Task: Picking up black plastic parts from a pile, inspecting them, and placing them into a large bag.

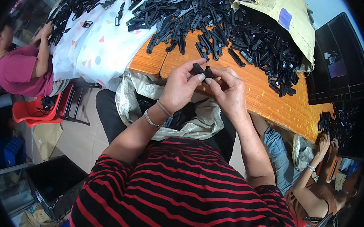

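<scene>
Close together above the table's front edge, both my hands pinch small black plastic parts. My left hand (183,83) grips a dark oblong part (198,68) between thumb and fingers. Against it, my right hand (229,88) holds another black piece (209,70) by thumb and forefinger. Whether the two pieces are joined I cannot tell, as my fingertips cover much of them. Just beyond my hands, a big heap of similar slim black plastic parts (189,12) spreads over the wooden table (267,102). Below, a woven white sack (128,97) with black parts inside sits at my lap.
A yellowish paper sack (277,12) lies at the back right beside more black parts. A black crate (342,61) stands on the right. White patterned sheeting (94,44) covers the table's left side. One person (22,68) works at left, another (316,186) at right. A black bin (54,182) is lower left.
</scene>
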Action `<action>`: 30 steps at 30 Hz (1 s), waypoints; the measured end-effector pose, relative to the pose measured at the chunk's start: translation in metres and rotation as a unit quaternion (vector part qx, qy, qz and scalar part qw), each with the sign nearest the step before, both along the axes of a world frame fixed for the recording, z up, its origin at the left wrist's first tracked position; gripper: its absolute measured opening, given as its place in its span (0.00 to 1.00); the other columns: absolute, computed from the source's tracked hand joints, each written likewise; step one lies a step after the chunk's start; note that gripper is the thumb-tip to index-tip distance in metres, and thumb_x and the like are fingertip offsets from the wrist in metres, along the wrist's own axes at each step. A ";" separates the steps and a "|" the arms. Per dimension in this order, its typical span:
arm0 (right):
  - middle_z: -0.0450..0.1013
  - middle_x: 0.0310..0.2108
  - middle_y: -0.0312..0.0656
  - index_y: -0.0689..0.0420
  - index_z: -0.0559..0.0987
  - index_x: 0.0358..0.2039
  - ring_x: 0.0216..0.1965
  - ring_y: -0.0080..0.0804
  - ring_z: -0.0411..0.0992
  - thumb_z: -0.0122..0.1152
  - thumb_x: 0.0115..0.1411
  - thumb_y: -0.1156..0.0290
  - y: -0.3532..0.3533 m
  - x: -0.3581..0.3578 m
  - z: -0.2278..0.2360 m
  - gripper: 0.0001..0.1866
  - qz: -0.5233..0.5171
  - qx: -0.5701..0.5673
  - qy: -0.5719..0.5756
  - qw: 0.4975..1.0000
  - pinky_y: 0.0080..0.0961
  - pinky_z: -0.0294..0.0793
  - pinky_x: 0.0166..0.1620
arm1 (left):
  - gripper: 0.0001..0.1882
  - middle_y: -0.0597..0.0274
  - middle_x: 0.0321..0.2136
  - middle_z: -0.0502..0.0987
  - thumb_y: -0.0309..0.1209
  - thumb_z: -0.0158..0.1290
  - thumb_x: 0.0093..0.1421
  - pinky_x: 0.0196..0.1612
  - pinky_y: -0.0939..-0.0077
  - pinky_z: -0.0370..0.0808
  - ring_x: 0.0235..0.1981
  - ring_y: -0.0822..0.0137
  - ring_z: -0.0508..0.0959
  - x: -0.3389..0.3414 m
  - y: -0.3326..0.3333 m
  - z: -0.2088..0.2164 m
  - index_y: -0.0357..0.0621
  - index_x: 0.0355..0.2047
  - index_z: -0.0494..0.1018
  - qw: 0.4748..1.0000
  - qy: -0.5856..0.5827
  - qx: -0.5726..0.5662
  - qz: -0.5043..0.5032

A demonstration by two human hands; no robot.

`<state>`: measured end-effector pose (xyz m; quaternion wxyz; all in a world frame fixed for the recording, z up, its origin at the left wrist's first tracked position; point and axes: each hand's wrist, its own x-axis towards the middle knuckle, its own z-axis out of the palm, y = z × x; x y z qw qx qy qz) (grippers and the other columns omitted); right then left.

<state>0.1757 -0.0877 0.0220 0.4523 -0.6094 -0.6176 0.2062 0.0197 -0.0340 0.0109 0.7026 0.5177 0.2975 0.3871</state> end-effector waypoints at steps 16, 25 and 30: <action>0.71 0.30 0.38 0.62 0.76 0.40 0.32 0.25 0.73 0.69 0.48 0.81 -0.006 -0.013 0.009 0.18 -0.009 0.028 0.026 0.999 0.22 0.76 0.34 | 0.18 0.53 0.38 0.73 0.18 0.55 0.56 0.38 0.76 0.78 0.36 0.63 0.80 0.002 -0.020 0.013 0.33 0.48 0.71 0.945 0.088 0.288 0.128; 0.74 0.30 0.39 0.61 0.73 0.39 0.32 0.24 0.74 0.71 0.50 0.77 -0.001 -0.009 -0.022 0.18 0.050 -0.019 0.099 0.994 0.22 0.76 0.35 | 0.12 0.57 0.36 0.75 0.18 0.55 0.57 0.38 0.78 0.75 0.35 0.68 0.78 -0.011 -0.023 0.023 0.34 0.42 0.73 0.926 0.111 0.350 0.085; 0.73 0.24 0.42 0.60 0.74 0.34 0.25 0.32 0.75 0.74 0.48 0.71 -0.002 -0.017 -0.019 0.17 0.023 0.056 0.031 0.998 0.26 0.74 0.30 | 0.09 0.57 0.32 0.76 0.23 0.58 0.56 0.38 0.76 0.75 0.33 0.67 0.79 -0.017 -0.018 0.014 0.36 0.37 0.74 0.960 0.094 0.255 0.070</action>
